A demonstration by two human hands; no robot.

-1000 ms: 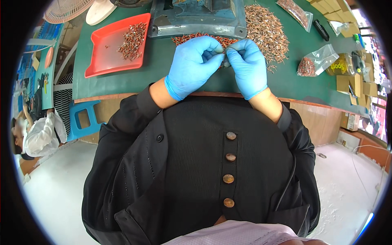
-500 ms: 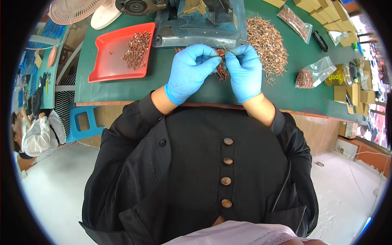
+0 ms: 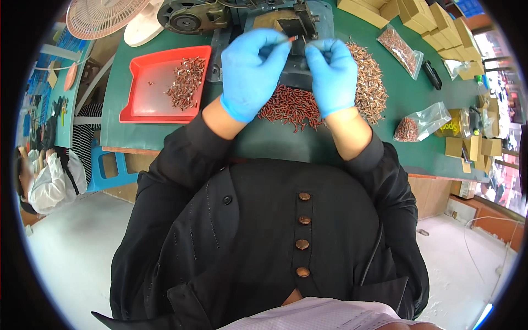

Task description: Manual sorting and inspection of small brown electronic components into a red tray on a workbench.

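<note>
A green surface [image 3: 165, 132] fills the upper half of the view, with a grey floor [image 3: 66, 258] below it and a blue stool [image 3: 113, 170] tucked under its left edge. At the far edge stands a dark metal machine [image 3: 286, 22], flanked by a white fan [image 3: 102, 14] at the far left. A red tray [image 3: 148, 104] lies on the left part of the surface, holding a small heap of reddish-brown parts [image 3: 187, 82]. Right of the machine spreads a big loose pile of brownish pieces [image 3: 371, 82], and a smaller red pile [image 3: 289, 104] lies just in front of the machine, between the forearms. Cardboard boxes [image 3: 418, 16] line the far right, with clear bags of parts [image 3: 421, 124] nearer. Another person in white [image 3: 47, 181] sits at the far left.

Both hands wear blue gloves and are raised in front of the machine, partly hiding it. The left hand [image 3: 250, 71] pinches a small thin reddish piece [image 3: 290, 39] between fingertips, its tip just at the machine. The right hand [image 3: 333, 74] is curled narrow beside it, fingers bent in close; whether it holds anything I cannot tell.
</note>
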